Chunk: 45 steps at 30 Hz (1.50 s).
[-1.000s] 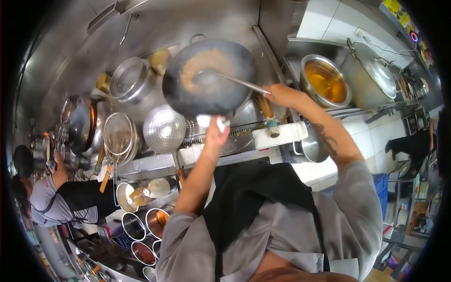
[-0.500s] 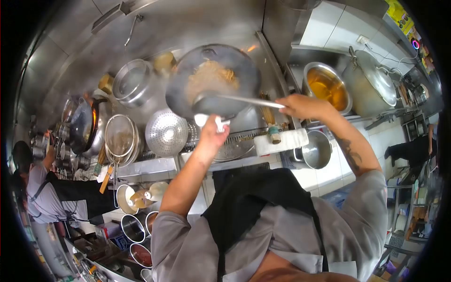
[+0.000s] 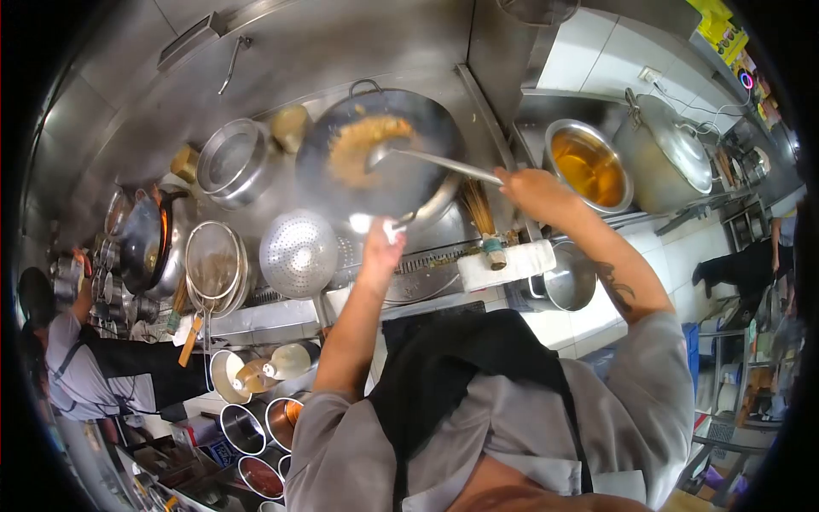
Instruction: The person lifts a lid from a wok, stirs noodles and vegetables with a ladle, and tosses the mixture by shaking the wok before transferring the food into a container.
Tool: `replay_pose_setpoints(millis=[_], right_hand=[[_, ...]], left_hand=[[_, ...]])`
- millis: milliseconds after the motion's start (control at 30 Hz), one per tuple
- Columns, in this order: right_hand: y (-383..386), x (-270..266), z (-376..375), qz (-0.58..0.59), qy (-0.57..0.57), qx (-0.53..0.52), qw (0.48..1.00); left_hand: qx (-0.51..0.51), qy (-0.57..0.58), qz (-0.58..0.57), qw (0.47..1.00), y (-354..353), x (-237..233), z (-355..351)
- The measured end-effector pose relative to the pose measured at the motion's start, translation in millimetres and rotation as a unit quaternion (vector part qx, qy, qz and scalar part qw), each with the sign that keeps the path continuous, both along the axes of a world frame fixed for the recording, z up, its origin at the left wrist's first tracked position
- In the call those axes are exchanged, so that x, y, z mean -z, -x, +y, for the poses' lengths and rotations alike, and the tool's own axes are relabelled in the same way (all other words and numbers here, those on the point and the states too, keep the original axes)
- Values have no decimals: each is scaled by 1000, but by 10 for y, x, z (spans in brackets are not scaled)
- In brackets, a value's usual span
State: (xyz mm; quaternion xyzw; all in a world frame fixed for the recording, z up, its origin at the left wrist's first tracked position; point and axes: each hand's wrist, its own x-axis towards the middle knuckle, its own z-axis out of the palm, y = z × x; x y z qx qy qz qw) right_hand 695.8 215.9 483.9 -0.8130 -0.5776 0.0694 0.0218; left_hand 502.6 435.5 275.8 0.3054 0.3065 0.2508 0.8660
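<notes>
A large dark wok point(image 3: 314, 175) sits on the range with steaming, orange-brown food point(image 3: 354, 162) spread over its bottom. My left hand point(image 3: 383, 249) is closed at the wok's near rim, gripping it through a folded white cloth point(image 3: 362, 224). In my right hand point(image 3: 537, 194) is the handle of a long metal ladle point(image 3: 452, 164), held from the right side. The bowl of the ladle rests in the food. Steam blurs part of the wok's inside.
Left of the wok are a perforated skimmer point(image 3: 299, 254), wire strainers point(image 3: 215, 260) and a metal pot point(image 3: 232, 162). A bamboo brush point(image 3: 485, 218) lies by a white folded towel point(image 3: 520, 263). Oil fills a basin point(image 3: 589, 166) at right. A co-worker point(image 3: 94, 358) stands far left.
The wok has tipped back, baring its far handle, and the food has shifted within it. My right hand has moved the ladle from the near rim into the food.
</notes>
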Motion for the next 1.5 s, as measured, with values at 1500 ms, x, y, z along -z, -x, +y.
replay_pose_setpoints(millis=[1500], right_hand=[[-54, 148, 121, 177, 107, -10, 978]], left_hand=[[-38, 189, 2, 981, 22, -651, -335]])
